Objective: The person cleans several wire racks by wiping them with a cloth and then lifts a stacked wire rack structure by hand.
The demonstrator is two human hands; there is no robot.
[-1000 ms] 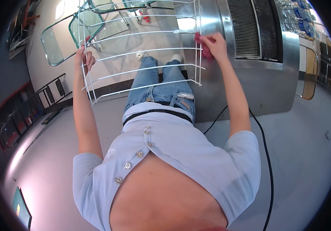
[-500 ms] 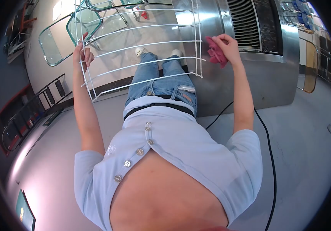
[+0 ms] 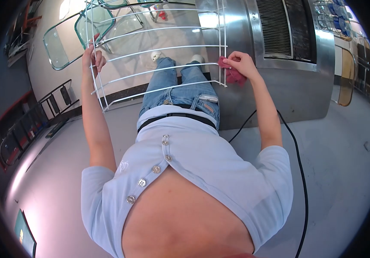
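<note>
A white wire rack [image 3: 163, 48] with several long bars spans the space in front of my legs. My left hand [image 3: 94, 58] is closed around the rack's left side wires. In my right hand [image 3: 241, 64] a crumpled dark pink cloth [image 3: 235, 77] is pinched between thumb and fingers. Part of the cloth touches or overlaps the rack's right side wires; its upper end wraps near one of them.
A stainless steel unit [image 3: 279, 90] with a dark grille [image 3: 272, 28] stands at the right. Glass-like chairs [image 3: 92, 28] are beyond the rack at the upper left. A black cable [image 3: 299, 159] runs along the floor at the right.
My right hand has moved left with the pink cloth, bringing it from beside the rack to its right side wires. My left hand keeps its hold on the rack.
</note>
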